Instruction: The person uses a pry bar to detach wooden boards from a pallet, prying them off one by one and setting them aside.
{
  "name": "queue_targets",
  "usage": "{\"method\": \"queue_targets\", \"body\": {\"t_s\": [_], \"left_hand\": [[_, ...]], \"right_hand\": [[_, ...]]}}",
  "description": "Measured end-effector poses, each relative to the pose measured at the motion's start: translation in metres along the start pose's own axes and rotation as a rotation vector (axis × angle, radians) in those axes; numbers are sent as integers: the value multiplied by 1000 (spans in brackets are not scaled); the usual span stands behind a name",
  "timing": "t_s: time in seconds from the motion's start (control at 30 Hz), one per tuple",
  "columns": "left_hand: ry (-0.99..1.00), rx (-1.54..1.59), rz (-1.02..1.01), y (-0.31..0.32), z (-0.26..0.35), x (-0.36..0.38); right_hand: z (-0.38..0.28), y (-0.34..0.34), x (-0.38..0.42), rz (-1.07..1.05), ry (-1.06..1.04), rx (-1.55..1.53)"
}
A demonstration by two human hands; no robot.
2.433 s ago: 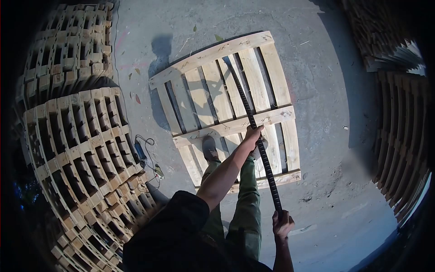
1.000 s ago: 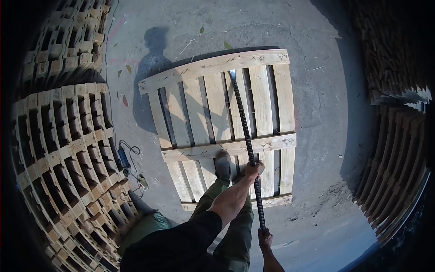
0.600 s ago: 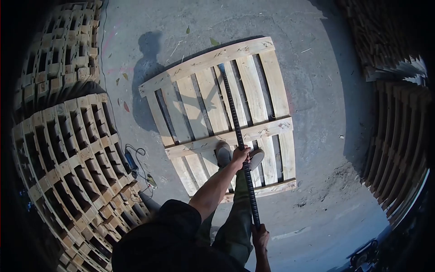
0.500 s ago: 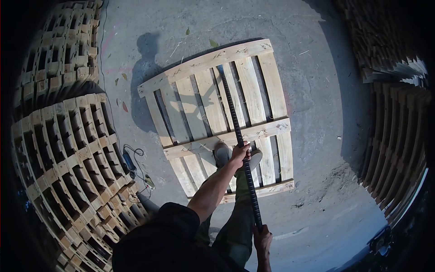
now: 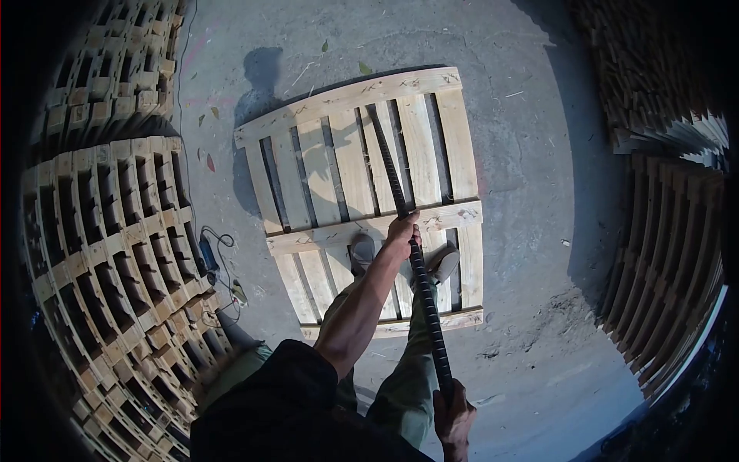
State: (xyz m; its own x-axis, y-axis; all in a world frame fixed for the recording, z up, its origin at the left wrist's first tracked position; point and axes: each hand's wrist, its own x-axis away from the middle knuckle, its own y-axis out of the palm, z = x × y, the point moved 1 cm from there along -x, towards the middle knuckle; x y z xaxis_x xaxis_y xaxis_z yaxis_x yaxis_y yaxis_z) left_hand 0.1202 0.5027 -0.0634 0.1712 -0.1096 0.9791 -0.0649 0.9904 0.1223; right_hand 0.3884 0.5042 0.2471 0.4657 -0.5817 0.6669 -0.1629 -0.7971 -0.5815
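I stand on a light wooden pallet that lies flat on the concrete, both shoes on its near half. A long dark ribbed steel bar runs from my waist down to the pallet's far slats, its tip in a gap between boards. My left hand grips the bar at mid-length, arm stretched forward. My right hand grips the bar's near end at the bottom of the view.
Tall stacks of pallets stand at the left, more stacks at the right. A blue power tool with a cable lies on the concrete beside the left stack. Bare concrete floor surrounds the pallet.
The bar's tip has shifted slightly left along the far slats. My left hand has slid a little up the bar, and my right foot has stepped out to the right.
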Motion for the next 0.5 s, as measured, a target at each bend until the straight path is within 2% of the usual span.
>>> {"method": "queue_targets", "body": {"t_s": [0.07,0.13,0.17,0.27,0.4,0.5], "left_hand": [[-65,22,-23,5,-13,30],[-97,70,-34,12,-34,63],[-105,101,-103,19,-42,85],[-51,97,-122,45,-74,121],[-96,130,-182,79,-84,113],[-152,101,-185,99,-65,104]], "right_hand": [[-16,-29,21,46,-82,62],[-55,-68,48,97,153,24],[-60,-83,57,125,143,49],[-58,-121,77,118,209,65],[-65,-139,63,189,186,57],[-64,-148,49,110,49,235]]}}
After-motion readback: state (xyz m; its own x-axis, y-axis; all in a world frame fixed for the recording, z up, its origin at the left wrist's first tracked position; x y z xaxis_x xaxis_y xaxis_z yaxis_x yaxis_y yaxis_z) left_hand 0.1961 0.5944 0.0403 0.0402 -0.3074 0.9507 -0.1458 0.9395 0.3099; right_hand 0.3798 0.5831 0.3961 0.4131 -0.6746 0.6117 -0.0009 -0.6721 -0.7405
